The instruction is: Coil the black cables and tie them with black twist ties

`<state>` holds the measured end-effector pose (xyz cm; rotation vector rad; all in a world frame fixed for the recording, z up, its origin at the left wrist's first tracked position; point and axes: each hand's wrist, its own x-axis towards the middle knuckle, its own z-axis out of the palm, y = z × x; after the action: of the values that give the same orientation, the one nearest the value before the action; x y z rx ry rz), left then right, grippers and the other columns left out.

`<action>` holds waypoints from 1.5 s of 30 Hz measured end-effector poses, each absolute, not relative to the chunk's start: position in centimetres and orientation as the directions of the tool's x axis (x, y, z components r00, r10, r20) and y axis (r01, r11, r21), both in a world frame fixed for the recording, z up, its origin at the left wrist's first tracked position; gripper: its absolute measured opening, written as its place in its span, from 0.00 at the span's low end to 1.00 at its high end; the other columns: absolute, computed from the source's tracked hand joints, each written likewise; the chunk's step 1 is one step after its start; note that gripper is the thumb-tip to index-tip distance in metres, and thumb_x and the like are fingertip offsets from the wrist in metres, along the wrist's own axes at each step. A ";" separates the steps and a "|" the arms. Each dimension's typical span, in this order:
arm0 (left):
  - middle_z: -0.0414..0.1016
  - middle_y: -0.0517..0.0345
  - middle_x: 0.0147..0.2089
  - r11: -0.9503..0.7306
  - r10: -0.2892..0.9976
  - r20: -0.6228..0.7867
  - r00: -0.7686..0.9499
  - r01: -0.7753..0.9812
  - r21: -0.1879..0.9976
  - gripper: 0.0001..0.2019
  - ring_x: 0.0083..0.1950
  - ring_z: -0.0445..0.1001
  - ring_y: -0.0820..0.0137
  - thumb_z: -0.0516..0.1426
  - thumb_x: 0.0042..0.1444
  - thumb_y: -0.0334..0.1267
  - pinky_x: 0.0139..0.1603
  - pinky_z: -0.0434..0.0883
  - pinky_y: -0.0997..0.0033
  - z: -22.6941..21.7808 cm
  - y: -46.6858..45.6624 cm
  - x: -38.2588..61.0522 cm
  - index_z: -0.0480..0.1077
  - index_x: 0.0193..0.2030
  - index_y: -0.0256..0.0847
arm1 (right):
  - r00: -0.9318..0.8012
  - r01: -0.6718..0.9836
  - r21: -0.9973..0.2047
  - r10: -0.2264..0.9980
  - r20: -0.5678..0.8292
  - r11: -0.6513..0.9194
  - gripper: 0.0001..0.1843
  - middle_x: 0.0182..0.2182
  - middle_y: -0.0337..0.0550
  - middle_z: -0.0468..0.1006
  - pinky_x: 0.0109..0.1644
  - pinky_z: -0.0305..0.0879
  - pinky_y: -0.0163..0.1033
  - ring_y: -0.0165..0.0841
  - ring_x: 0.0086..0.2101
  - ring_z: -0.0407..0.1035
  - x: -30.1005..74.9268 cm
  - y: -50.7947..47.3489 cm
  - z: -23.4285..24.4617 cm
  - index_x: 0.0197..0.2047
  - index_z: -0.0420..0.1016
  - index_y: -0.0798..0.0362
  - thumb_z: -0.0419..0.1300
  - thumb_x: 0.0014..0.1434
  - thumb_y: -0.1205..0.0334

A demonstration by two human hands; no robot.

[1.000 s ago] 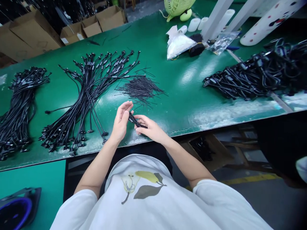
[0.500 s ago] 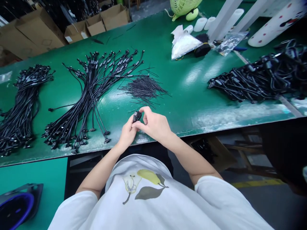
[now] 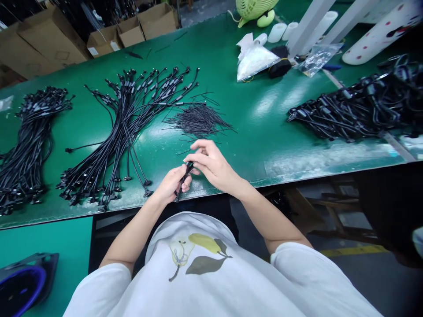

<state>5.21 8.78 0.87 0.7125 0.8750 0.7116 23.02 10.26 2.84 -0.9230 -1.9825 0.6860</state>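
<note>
Close to the table's front edge, my left hand (image 3: 173, 182) is closed around a folded black cable (image 3: 179, 193), whose lower end sticks out beneath the fingers. My right hand (image 3: 216, 169) has its thumb and forefinger at the cable's upper end, pinching it; the other fingers are curled loosely. Part of the cable is hidden by both hands. Beyond my hands lies a pile of short thin black ties (image 3: 198, 120). Left of it, a fanned heap of black cables (image 3: 124, 116) with connectors at both ends covers the green table (image 3: 244, 132).
Another bundle of cables (image 3: 36, 141) lies at far left. Coiled black cables (image 3: 360, 105) are heaped at right. A white plastic bag (image 3: 256, 61), white rolls (image 3: 276, 32) and a light green basket (image 3: 253, 9) stand at the back. Cardboard boxes (image 3: 157, 22) line the far side.
The folded cable has turned, its end now pointing down towards me from my left hand. My right hand has shifted slightly, its fingers moving over the cable's upper end.
</note>
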 end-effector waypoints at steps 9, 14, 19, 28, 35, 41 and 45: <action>0.55 0.69 0.23 0.582 0.774 -0.421 0.472 -0.270 0.767 0.21 0.18 0.48 0.85 0.64 0.50 0.51 0.17 0.49 0.85 1.1 7.8 5.5 0.71 0.41 0.35 | -0.441 0.144 -0.904 0.844 0.306 0.403 0.13 0.47 0.46 0.72 0.56 0.65 0.47 0.34 0.49 0.67 23.3 10.7 1.8 0.44 0.70 0.52 0.45 0.67 0.64; 0.54 0.71 0.21 0.482 0.868 -0.380 0.320 -0.351 0.803 0.19 0.17 0.47 0.85 0.64 0.50 0.51 0.16 0.50 0.87 1.0 7.8 6.4 0.67 0.38 0.38 | -0.310 0.192 -0.886 0.882 0.354 0.423 0.11 0.55 0.49 0.69 0.58 0.65 0.47 0.36 0.56 0.64 21.8 9.7 1.0 0.46 0.69 0.52 0.48 0.65 0.64; 0.57 0.70 0.20 0.562 0.780 -0.376 0.500 -0.296 0.772 0.21 0.15 0.46 0.84 0.60 0.53 0.56 0.13 0.52 0.84 1.3 7.8 6.0 0.68 0.38 0.37 | -0.327 0.028 -0.950 0.901 0.285 0.311 0.19 0.58 0.47 0.68 0.47 0.73 0.38 0.33 0.55 0.66 22.1 9.9 0.7 0.60 0.62 0.49 0.46 0.68 0.61; 0.61 0.65 0.24 0.611 0.709 -0.428 0.560 -0.187 0.769 0.25 0.20 0.60 0.80 0.58 0.52 0.60 0.19 0.65 0.79 1.0 6.5 6.0 0.67 0.33 0.36 | -0.218 -0.005 -0.934 0.911 0.350 0.357 0.16 0.37 0.43 0.68 0.47 0.69 0.39 0.30 0.37 0.68 22.1 10.0 1.1 0.42 0.71 0.53 0.46 0.69 0.54; 0.44 0.74 0.20 0.595 0.799 -0.526 0.292 -0.257 0.762 0.26 0.16 0.38 0.85 0.56 0.51 0.64 0.13 0.40 0.85 0.0 5.8 6.8 0.58 0.30 0.40 | -0.146 -0.320 -0.934 0.965 0.216 0.161 0.22 0.50 0.45 0.68 0.54 0.66 0.42 0.33 0.47 0.69 20.5 10.5 -2.3 0.58 0.60 0.47 0.54 0.64 0.50; 0.52 0.70 0.21 0.403 0.880 -0.403 0.249 0.056 0.914 0.23 0.17 0.50 0.81 0.53 0.55 0.62 0.16 0.50 0.82 -1.5 7.6 6.9 0.62 0.34 0.41 | -0.196 -0.255 -0.959 0.978 -0.076 -0.126 0.25 0.49 0.46 0.73 0.61 0.60 0.47 0.38 0.52 0.67 20.2 8.4 -4.7 0.54 0.68 0.50 0.56 0.61 0.42; 0.74 0.52 0.40 0.038 0.869 -0.249 0.427 0.444 0.895 0.18 0.40 0.74 0.67 0.49 0.62 0.52 0.43 0.72 0.66 -1.8 7.5 5.3 0.69 0.45 0.40 | -0.196 -0.264 -0.943 0.968 -0.154 -0.204 0.25 0.39 0.46 0.76 0.52 0.67 0.45 0.36 0.40 0.73 23.5 8.7 -5.1 0.48 0.72 0.54 0.55 0.61 0.41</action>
<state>5.34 7.53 -1.85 1.5872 1.1850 0.4863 23.49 8.67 -5.11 -1.0322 -1.0208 1.5930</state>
